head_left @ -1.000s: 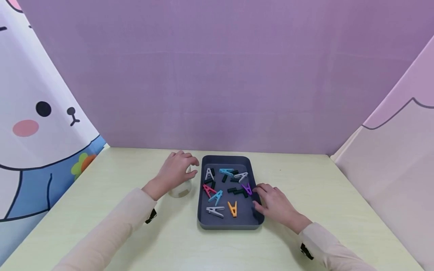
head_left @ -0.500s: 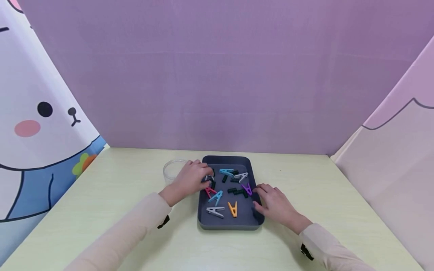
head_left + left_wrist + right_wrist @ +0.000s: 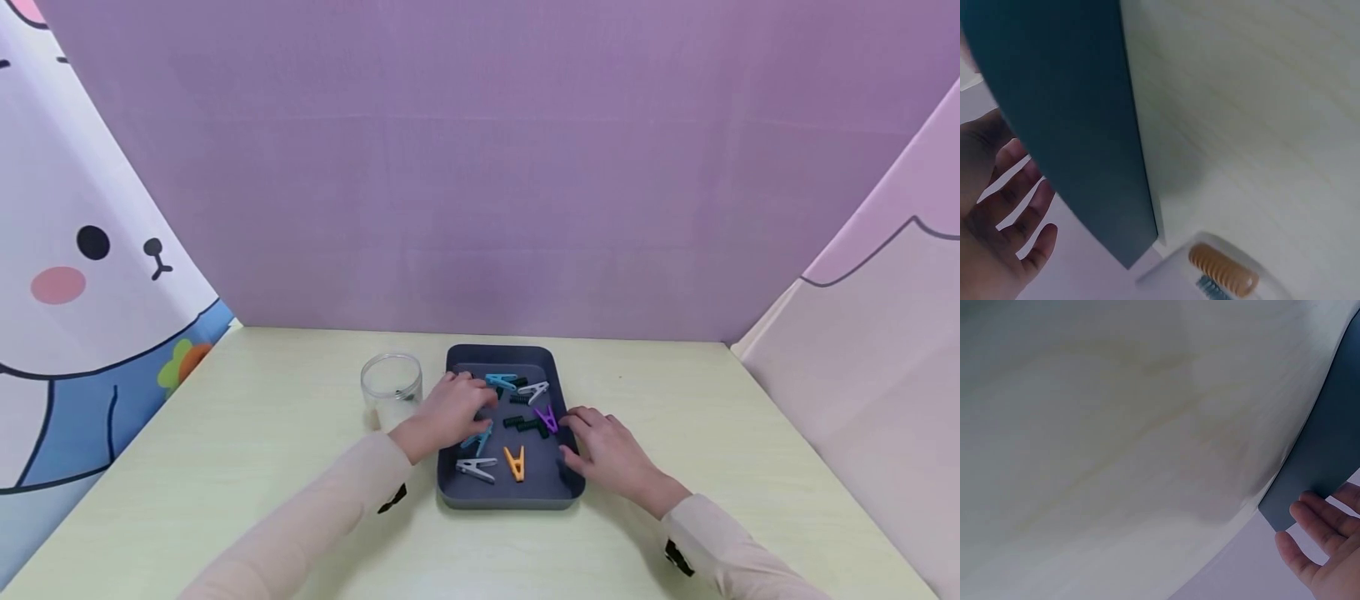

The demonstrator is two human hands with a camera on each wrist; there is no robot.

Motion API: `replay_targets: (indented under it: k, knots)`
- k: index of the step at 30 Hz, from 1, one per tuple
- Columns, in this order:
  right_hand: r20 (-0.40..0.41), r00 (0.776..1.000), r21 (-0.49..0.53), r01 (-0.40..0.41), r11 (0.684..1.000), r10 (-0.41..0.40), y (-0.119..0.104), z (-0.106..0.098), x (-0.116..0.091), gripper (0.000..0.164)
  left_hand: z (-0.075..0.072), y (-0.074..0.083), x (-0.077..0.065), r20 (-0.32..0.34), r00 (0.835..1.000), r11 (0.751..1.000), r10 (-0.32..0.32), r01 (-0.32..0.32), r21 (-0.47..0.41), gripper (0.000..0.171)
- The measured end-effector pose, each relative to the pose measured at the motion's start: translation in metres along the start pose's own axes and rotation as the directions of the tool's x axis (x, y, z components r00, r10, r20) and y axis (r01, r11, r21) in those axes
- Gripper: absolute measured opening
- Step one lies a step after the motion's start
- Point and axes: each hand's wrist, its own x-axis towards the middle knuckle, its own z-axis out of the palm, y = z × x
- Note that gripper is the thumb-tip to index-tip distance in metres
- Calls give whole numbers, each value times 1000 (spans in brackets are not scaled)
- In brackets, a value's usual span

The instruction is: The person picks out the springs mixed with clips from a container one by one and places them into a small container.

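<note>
My left hand reaches over the left side of a dark grey tray, hiding what lies below it. Its fingers look loosely spread in the left wrist view, with nothing seen between them. My right hand rests at the tray's right rim, fingers extended against the outer wall in the right wrist view. Inside the tray lie a yellow clip, a purple clip, white clips such as one near the front, blue clips such as one at the back, and several short dark ridged pieces.
Left of the tray stands a clear round jar, partly behind the left forearm. A brown coil and a dark coil show in it from the left wrist. A purple backdrop rises behind the pale table.
My left hand has moved right and forward, from over the jar into the left part of the tray. The jar has come into view. My right hand and the tray have stayed put.
</note>
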Motion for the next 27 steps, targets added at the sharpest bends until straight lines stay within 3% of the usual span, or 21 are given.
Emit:
replay_targets:
  k: [13,27]
  knots:
    - [-3,1000,0,7,1000,-7,0,0,0,38,17,11,18,56,998,1000,-29,29,-4,26]
    - [-22,999,-10,24,1000,-25,0,0,0,39,31,15,26,41,999,999,-29,28,20,24]
